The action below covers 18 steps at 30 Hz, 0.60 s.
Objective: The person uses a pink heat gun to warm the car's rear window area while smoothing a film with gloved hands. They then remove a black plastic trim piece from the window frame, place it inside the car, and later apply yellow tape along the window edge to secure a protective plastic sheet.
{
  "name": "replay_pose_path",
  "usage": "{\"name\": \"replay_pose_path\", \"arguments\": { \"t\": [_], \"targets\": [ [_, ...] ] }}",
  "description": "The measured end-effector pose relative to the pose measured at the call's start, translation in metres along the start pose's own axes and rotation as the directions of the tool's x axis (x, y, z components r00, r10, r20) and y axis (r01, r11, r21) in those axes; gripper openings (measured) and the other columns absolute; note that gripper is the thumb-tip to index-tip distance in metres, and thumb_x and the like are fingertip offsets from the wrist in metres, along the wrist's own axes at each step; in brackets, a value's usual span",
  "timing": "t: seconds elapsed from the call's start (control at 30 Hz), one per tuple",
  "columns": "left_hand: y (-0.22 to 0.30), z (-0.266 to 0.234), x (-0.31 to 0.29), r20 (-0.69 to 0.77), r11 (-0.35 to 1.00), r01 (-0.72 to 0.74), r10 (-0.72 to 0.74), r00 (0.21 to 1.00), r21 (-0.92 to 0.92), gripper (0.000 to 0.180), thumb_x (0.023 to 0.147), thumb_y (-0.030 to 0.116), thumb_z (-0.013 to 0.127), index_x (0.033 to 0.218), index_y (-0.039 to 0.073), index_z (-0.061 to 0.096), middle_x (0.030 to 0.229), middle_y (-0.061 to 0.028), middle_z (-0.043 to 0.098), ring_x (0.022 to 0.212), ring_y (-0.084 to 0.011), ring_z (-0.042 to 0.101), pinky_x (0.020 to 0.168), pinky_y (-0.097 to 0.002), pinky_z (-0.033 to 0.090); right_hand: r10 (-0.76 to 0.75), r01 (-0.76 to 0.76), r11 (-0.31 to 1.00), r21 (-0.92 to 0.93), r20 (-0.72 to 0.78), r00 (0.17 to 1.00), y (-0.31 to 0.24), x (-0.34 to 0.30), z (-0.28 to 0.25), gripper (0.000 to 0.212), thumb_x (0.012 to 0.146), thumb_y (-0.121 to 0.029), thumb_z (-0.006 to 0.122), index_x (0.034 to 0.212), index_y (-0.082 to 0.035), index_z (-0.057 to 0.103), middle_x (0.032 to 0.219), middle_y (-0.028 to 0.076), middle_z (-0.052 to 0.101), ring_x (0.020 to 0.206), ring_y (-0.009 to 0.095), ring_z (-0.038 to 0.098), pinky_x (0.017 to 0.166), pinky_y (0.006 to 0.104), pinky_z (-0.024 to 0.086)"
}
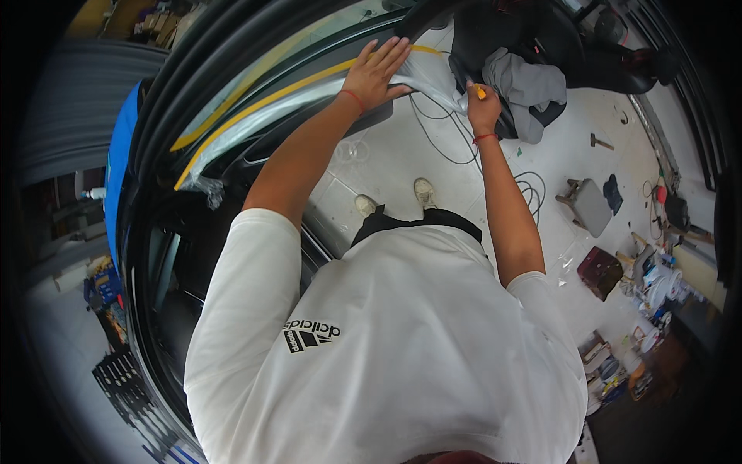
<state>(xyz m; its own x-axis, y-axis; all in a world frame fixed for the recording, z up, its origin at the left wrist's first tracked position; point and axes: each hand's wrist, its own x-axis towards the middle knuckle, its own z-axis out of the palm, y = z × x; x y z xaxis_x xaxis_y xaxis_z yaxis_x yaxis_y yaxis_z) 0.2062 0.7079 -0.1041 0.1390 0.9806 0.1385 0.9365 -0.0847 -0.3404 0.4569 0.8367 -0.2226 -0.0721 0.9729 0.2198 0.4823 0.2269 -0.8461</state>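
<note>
A strip of yellow masking tape [309, 77] with clear plastic masking film [267, 116] hanging from it runs along the upper part of a dark car door [371, 117]. Flat on the tape near its far end lies my left hand [377, 76], fingers stretched out. Beyond the door edge, my right hand [484, 110] is closed around something with a yellow-orange end [481, 93], which looks like the roll of masking film. Gathered film stretches from beside my left hand toward this fist. My fingers hide most of what they hold.
A grey cloth [525, 85] drapes over a dark object at the far right. Cables [452, 155] loop across the floor by my feet. A grey stool [586, 206], a hammer [601, 142] and a dark red box [600, 272] stand or lie further right, near piled clutter [657, 290].
</note>
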Motion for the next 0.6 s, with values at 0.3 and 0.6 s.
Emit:
{"name": "replay_pose_path", "arguments": {
  "t": [0.3, 0.6],
  "targets": [
    [0.015, -0.039, 0.033, 0.359, 0.891, -0.286, 0.153, 0.921, 0.353, 0.109, 0.100, 0.079, 0.037, 0.167, -0.005, 0.021, 0.177, -0.0152, 0.019, 0.166, -0.0245, 0.011, 0.134, -0.0390, 0.003, 0.188, -0.180, 0.975, -0.129, 0.045, 0.981, 0.083, -0.115, -0.023, 0.033, 0.094, -0.030, 0.077, 0.103, 0.001, 0.075, 0.100, 0.025, 0.070, 0.097, 0.042, 0.067, 0.088, 0.0468, 0.054],
    [0.060, -0.044, 0.085, 0.622, 0.648, -0.524, 0.097, 0.777, 0.553, 0.074, 0.104, 0.066, 0.045, 0.140, 0.007, 0.071, 0.152, -0.0200, 0.060, 0.151, -0.0408, 0.040, 0.126, -0.0609, 0.005, 0.640, -0.539, 0.682, -0.494, 0.046, 0.767, 0.258, -0.317, -0.178, 0.035, 0.091, -0.037, 0.077, 0.098, -0.002, 0.078, 0.096, 0.023, 0.076, 0.095, 0.043, 0.073, 0.085, 0.0516, 0.058]
  ]
}}
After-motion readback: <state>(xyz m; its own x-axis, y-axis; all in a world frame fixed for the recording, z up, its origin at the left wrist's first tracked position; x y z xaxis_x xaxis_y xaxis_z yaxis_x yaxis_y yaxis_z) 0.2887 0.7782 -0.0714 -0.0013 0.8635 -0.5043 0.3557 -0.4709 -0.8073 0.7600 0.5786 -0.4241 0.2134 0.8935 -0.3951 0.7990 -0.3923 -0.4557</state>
